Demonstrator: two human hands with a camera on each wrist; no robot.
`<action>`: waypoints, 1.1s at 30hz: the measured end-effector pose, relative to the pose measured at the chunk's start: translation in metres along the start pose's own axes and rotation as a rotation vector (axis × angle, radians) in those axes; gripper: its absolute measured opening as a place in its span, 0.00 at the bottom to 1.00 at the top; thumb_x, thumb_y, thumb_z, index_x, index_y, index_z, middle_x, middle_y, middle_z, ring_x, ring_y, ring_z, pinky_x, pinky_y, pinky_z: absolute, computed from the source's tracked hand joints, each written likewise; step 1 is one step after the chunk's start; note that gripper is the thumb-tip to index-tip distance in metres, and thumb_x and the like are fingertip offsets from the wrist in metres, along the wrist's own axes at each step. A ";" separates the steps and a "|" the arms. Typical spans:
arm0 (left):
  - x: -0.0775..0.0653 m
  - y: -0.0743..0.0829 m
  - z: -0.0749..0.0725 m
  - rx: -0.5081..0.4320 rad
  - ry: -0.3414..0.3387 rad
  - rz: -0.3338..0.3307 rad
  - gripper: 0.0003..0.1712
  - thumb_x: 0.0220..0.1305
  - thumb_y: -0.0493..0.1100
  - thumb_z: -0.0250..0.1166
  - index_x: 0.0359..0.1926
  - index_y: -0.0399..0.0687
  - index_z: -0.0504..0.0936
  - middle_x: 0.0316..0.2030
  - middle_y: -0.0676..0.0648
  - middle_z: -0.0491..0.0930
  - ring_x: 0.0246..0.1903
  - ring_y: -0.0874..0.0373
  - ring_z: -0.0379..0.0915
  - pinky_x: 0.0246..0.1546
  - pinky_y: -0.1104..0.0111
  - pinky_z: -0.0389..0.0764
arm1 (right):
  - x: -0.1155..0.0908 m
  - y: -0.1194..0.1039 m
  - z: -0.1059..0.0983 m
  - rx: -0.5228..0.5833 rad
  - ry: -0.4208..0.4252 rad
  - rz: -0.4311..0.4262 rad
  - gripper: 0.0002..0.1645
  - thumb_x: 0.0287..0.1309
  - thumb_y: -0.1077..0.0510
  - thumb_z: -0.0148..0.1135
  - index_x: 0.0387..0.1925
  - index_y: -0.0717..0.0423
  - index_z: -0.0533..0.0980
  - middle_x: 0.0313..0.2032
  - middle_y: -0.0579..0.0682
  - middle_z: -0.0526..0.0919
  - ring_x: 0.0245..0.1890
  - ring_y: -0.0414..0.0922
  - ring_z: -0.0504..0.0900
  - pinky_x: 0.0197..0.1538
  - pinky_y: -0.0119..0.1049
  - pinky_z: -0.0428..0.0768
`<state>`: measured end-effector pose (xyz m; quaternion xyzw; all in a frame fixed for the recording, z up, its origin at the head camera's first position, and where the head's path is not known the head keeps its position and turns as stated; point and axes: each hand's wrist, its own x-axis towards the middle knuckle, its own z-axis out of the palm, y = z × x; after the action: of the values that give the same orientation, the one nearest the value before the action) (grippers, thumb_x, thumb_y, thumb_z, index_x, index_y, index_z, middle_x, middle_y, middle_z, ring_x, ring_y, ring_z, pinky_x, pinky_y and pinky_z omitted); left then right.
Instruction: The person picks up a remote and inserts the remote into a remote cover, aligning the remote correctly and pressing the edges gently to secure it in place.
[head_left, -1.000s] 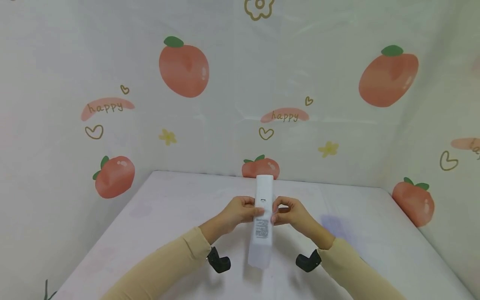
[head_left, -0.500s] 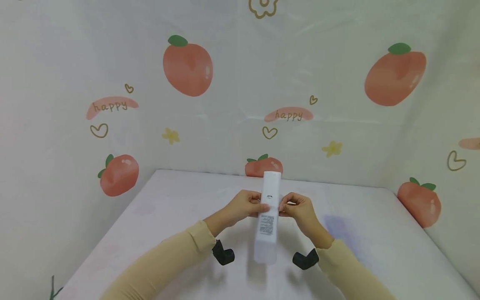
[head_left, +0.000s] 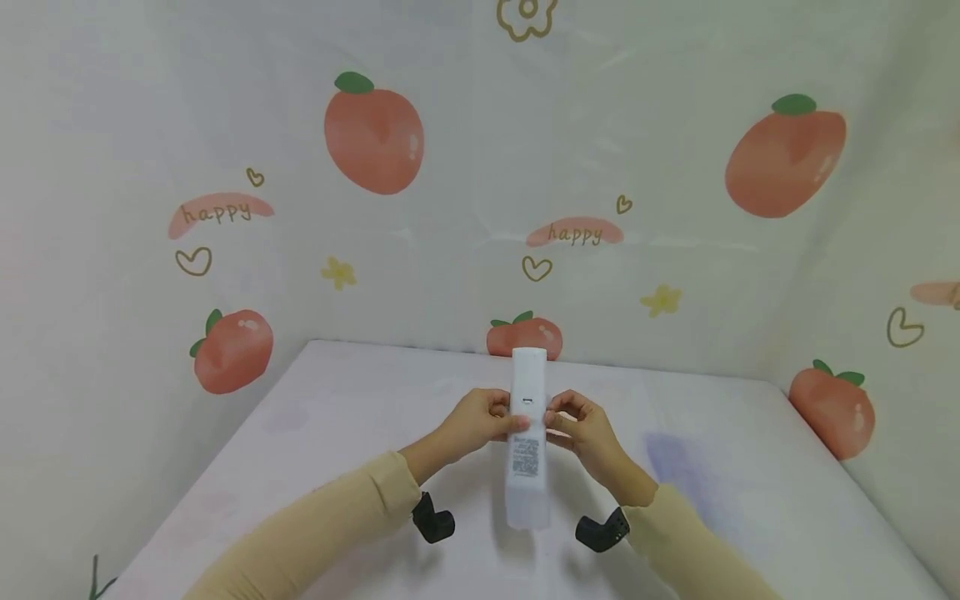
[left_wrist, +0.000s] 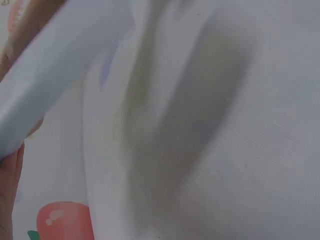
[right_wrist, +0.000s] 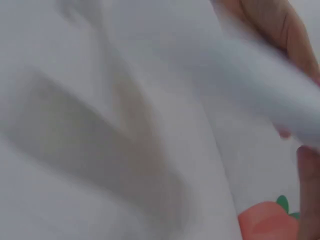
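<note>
Shows "happy" on 2 pink strokes (head_left: 574,223) of the backdrop (head_left: 465,117) — and unreadably small print (head_left: 526,458) on the white box (head_left: 529,429).

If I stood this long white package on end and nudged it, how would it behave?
The long white package is probably stiff, since its edges look straight. Being long and narrow, it would likely tip easily.

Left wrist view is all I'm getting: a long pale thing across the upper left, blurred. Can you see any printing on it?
Observer: Yes. The head view shows a block of small dark print on the front of the long white item, too small to read.
Operator: Anything else marked on that face?
Observer: Yes, one small dark mark, just above the thumb of the left hand in the head view.
</note>
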<state>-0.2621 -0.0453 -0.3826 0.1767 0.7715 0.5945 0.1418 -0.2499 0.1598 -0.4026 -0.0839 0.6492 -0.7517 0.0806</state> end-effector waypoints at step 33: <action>-0.003 -0.024 0.009 -0.376 0.171 -0.027 0.08 0.61 0.31 0.65 0.38 0.26 0.80 0.35 0.45 0.85 0.28 0.60 0.81 0.36 0.64 0.86 | -0.008 -0.010 0.008 -0.186 -0.211 0.076 0.35 0.67 0.51 0.57 0.64 0.68 0.56 0.40 0.46 0.82 0.37 0.41 0.83 0.44 0.42 0.84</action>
<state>-0.2577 -0.0442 -0.4084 0.0856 0.6584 0.7390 0.1142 -0.2403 0.1554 -0.3915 -0.1448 0.7067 -0.6718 0.1685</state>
